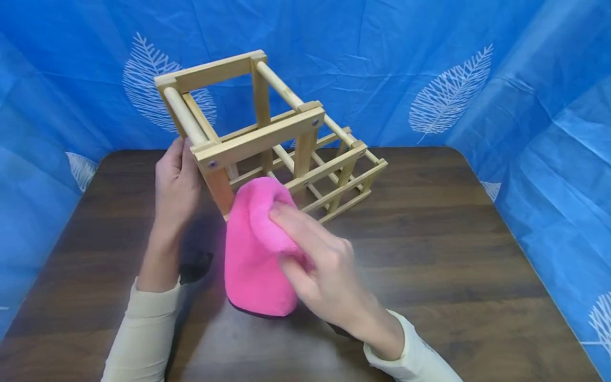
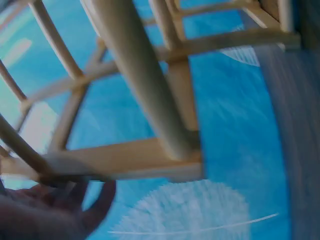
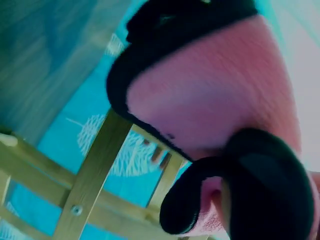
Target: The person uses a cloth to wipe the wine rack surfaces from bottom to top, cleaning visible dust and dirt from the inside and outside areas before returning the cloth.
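Observation:
A light wooden rack [image 1: 260, 135] of slats and round dowels is tilted over the table, its left end raised. My left hand [image 1: 176, 183] grips the rack's left end; in the left wrist view its fingers [image 2: 95, 207] curl at the frame's end slat. My right hand [image 1: 324, 260] pinches a bunched pink cloth [image 1: 258, 249] with dark edging, which hangs down in front of the rack's near corner and covers part of it. Seen from the right wrist, the cloth [image 3: 210, 90] lies close against a slat that has a screw in it.
The rack stands over a dark brown wooden table [image 1: 429, 254] with rounded far corners. Blue curtains [image 1: 363, 69] printed with white leaves surround it at the back and both sides. Dark wrist straps [image 1: 195, 268] show near the sleeves.

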Demonstrator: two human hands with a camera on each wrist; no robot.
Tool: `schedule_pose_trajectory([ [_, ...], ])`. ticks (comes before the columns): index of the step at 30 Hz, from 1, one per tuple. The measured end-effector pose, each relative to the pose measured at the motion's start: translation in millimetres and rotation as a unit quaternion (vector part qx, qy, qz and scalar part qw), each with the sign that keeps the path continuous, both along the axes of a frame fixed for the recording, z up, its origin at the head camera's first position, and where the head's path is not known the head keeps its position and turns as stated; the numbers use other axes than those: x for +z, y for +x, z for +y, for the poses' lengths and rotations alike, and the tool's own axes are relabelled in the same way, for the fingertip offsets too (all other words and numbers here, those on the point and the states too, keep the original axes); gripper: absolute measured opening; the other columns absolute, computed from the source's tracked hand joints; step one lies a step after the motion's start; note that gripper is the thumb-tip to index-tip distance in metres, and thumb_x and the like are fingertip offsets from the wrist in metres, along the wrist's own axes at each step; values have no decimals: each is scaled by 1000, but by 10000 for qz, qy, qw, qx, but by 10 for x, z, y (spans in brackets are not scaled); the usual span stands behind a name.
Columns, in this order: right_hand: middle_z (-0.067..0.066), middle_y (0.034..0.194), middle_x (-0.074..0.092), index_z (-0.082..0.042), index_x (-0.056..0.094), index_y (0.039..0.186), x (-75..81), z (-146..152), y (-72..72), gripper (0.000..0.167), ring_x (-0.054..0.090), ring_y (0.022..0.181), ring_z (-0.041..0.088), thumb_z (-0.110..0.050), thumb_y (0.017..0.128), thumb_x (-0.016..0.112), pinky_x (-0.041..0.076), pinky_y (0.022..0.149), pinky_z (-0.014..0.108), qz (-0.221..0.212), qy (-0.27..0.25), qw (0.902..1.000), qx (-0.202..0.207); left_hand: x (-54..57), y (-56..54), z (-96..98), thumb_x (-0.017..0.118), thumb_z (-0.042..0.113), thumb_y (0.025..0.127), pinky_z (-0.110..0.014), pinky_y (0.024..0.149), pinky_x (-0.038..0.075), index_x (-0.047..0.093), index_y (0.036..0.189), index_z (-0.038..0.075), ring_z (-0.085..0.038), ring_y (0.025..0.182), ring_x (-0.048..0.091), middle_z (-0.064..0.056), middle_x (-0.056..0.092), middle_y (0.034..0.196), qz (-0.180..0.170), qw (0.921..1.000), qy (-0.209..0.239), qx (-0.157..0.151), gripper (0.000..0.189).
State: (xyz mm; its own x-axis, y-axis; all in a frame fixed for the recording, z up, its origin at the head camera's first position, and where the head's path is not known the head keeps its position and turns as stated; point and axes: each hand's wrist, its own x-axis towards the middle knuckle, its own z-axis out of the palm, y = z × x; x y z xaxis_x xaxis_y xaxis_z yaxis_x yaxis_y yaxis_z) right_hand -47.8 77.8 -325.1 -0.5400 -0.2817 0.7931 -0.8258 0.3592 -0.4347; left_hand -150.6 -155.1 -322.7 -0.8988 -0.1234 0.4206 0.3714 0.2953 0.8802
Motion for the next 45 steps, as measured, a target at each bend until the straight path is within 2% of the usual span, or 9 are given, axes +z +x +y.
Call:
schedule_pose_trajectory([
  [3, 19, 115, 68, 4, 64, 119, -2, 133, 8, 41, 66, 100, 27, 11, 79, 63, 54, 87, 32, -243, -562, 9981, -61, 90, 142, 66, 48, 49, 101, -36, 108, 36, 43, 146, 6, -19, 126, 47, -8, 51, 138, 307, 9990, 216, -254, 62],
  [7, 15, 111, 68, 3, 64, 122, 61, 415, 47, 47, 63, 89, 24, 13, 77, 71, 55, 78, 26, -809, -982, 9911, -398, 246, 367, 34, 70, 69, 76, -51, 117, 18, 19, 158, 19, -22, 145, 27, 0, 25, 160, 413, 9950, -127, -901, 109],
  [12, 10, 118, 66, 0, 62, 128, 143, 698, 108, 58, 63, 99, 26, 16, 73, 74, 56, 78, 26, -1205, -1092, 9815, -1006, 360, 503, 38, 90, 37, 69, -50, 117, 18, 1, 158, 27, -11, 146, 18, 11, 10, 162, 28, 9873, -1377, -786, 127],
  [18, 12, 121, 66, 3, 61, 129, 190, 891, 113, 57, 62, 105, 27, 15, 74, 73, 54, 84, 25, -859, -1144, 9759, -1649, 296, 359, 7, 89, 10, 70, -45, 117, 20, 17, 157, 22, -18, 142, 31, 4, 31, 157, 318, 9906, -918, -960, 114],
  [24, 13, 120, 67, 4, 64, 125, 231, 1081, 73, 50, 61, 106, 22, 8, 76, 74, 51, 89, 23, -281, -1208, 9530, -2764, 110, 111, -28, 87, 26, 75, -49, 117, 19, 25, 156, 13, -27, 141, 34, -6, 38, 154, 753, 9856, 450, -1447, 103],
  [28, 15, 118, 68, 1, 67, 122, 206, 1165, 28, 42, 62, 106, 25, 0, 81, 71, 48, 90, 22, 10, -882, 9328, -3494, 49, 1, -21, 82, 19, 82, -45, 111, 35, 47, 145, 9, -28, 130, 48, -11, 55, 138, 1155, 9855, 860, -894, 73],
  [31, 15, 120, 68, -2, 67, 123, 135, 1230, -34, 37, 63, 109, 30, -6, 86, 68, 53, 83, 39, 75, -302, 9200, -3908, 35, -29, -35, 76, 9, 87, -34, 100, 47, 60, 134, 6, -24, 116, 59, -12, 63, 124, 1107, 9904, 744, -361, 49],
  [37, 16, 124, 65, -3, 63, 129, -63, 1324, -204, 42, 63, 107, 36, 0, 87, 63, 48, 65, 68, -626, 578, 9066, -4133, 25, -20, -57, 69, 14, 94, -19, 78, 53, 68, 125, 8, -14, 91, 68, -6, 69, 104, 760, 9966, 271, 170, 32],
  [45, 19, 122, 63, -2, 60, 130, -279, 1156, -287, 47, 64, 83, 39, 1, 83, 65, 51, 53, 55, -915, 1585, 9072, -3787, 75, 44, -102, 57, 28, 101, -16, 61, 45, 67, 126, 4, -14, 79, 61, -3, 72, 98, 131, 9997, -184, 65, 36],
])
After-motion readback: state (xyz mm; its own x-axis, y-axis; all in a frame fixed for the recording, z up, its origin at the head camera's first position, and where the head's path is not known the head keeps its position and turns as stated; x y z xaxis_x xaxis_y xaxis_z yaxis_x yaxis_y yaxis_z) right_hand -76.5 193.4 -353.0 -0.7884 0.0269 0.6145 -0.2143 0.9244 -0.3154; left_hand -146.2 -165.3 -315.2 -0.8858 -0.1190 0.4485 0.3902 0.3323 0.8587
